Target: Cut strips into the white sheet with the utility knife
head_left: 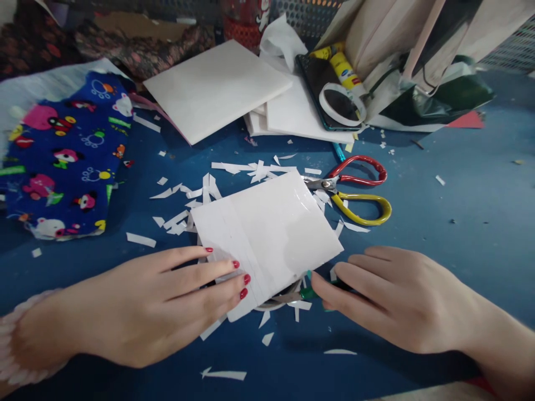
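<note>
A white folded sheet of card [271, 228] lies tilted on the blue table among paper scraps. My left hand [163, 306] rests on its lower left part, fingers stretched out flat and the thumb out of sight. To the right, my right hand [388, 295] is closed around the green handle of a slim metal tool [307, 293]; the fingers cover much of it. The tool's grey metal end reaches the card's lower edge and partly passes under it, so its exact kind is unclear. Scissors [359, 189] with one red and one yellow handle lie behind the card, blades partly covered.
White paper offcuts [179, 220] are scattered around. A blue patterned cloth [67, 161] lies at the left. Behind are a large white board [217, 89], a phone [311, 92] under a white tape roll [343, 104], a yellow glue stick [346, 72] and paper bags [384, 33].
</note>
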Demonstrator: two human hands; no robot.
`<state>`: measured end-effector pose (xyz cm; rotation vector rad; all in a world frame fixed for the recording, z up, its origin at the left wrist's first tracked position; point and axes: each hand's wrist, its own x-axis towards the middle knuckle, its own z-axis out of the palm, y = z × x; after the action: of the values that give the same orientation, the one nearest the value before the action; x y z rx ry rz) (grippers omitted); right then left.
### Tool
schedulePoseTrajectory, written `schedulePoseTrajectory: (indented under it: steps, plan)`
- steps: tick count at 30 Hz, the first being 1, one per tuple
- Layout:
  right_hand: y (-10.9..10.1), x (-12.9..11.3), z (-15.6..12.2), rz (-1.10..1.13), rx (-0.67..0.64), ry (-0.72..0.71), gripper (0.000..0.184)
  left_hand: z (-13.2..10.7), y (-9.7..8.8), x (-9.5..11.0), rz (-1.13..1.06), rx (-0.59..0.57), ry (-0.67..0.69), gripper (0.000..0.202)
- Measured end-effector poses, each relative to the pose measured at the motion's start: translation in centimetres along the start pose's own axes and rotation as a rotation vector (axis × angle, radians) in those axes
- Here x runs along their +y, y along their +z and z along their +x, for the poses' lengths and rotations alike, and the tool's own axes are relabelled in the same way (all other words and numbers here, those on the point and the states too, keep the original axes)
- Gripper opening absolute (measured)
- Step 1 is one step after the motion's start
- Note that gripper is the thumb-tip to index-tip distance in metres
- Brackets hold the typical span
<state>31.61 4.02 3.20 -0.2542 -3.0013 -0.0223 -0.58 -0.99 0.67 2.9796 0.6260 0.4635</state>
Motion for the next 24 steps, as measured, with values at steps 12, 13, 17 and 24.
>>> schedulePoseTrajectory:
  steps: [12,13,17,24]
  plan:
    - [-0.1,0.6,-0.1,0.061,0.097,0.062,0.019,-0.3,-0.2,0.2,0.040,0.015,0.020,0.039]
    - [-0.1,0.5,-0.1,0.058,0.116,0.083,0.020,-0.4,-0.1,0.4,0.060,0.015,0.021,0.037]
    - [0.0,0.0,0.0,0.113,0.132,0.264,0.023,-1.0,0.2,1.4,0.158,0.022,0.016,0.032]
    - [1.0,-0.9,1.0,0.171,0.066,0.378,0.026,-0.5,0.6,2.7,0.198,0.090,-0.062,0.023]
